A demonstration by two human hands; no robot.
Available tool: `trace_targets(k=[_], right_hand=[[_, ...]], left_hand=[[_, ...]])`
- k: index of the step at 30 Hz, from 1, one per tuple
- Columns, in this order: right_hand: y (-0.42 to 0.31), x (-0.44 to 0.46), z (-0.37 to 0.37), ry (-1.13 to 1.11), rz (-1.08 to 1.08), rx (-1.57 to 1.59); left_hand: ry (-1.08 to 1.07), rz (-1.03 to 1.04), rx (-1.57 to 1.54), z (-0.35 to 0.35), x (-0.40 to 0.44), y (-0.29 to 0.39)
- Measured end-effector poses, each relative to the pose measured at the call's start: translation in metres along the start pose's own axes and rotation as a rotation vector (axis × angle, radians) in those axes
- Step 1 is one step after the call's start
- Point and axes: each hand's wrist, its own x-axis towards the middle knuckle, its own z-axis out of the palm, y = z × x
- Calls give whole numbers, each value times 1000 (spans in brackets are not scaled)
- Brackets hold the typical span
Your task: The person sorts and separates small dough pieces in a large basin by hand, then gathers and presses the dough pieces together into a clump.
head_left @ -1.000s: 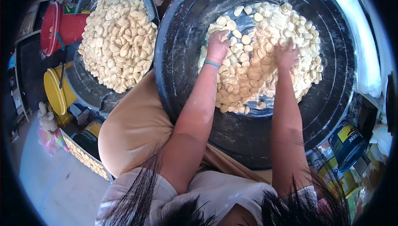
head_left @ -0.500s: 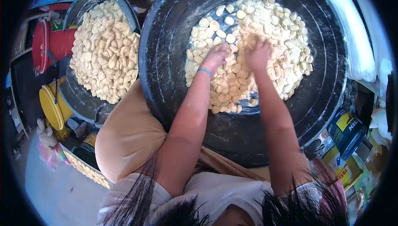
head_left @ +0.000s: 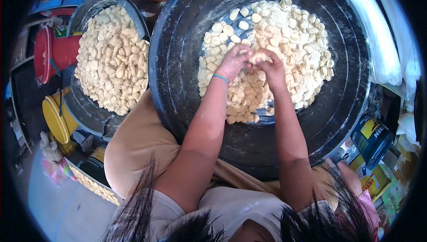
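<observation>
A wide black tub holds many pale, flour-dusted round dough pieces. Above the middle of the pile, my left hand and my right hand meet at the fingertips. Between them is a pale dough piece, pinched by the fingers of my right hand. The fingers of my left hand are curled in against it; whether they grip the same piece or another is hard to tell. A blue band circles my left wrist.
Left of the tub, a dark basin is heaped with similar pieces. A red bucket and a yellow bucket stand farther left. Filled plastic bags lie at the right, above a dark labelled container.
Both hands have come together over the pile, my right hand moving left and its spread fingers closing on a piece. The view has shifted slightly.
</observation>
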Motion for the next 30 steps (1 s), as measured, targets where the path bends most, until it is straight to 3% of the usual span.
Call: trace_targets(k=[3,6,7,10,14,15,18,19,20,22,25,26,28,30], right_hand=[[-10,14,-3,205,-31,11],[-11,18,9,32,-68,83],[-17,15,19,-7,-47,-13],[-24,10,26,-98,-8,5],[-6,26,-9,216,-147,151],[-8,24,-14,194,-155,47],[-12,28,-32,84,-478,-825],[-9,38,-49,173,-506,-989],[-3,47,-66,304,-395,-999],[6,51,-73,430,-184,-1439],[37,42,-54,291,-233,-1564],[23,27,-42,109,-67,-1680],[6,16,-48,-342,-249,-1747],[11,18,-60,-343,-342,-1595]], left_hand=[[51,100,-112,-14,4,15],[68,-23,-55,-8,-4,29],[-33,-68,-44,-13,0,23],[40,128,191,-8,7,12],[181,20,50,-14,4,23],[235,-2,19,-19,2,27],[358,133,-14,-33,12,23],[383,201,125,-33,11,22],[383,242,194,-32,11,21],[377,324,330,-25,14,18],[284,349,316,-10,17,7],[243,342,306,-7,19,4],[138,114,353,2,12,5],[18,-95,396,6,11,-2]])
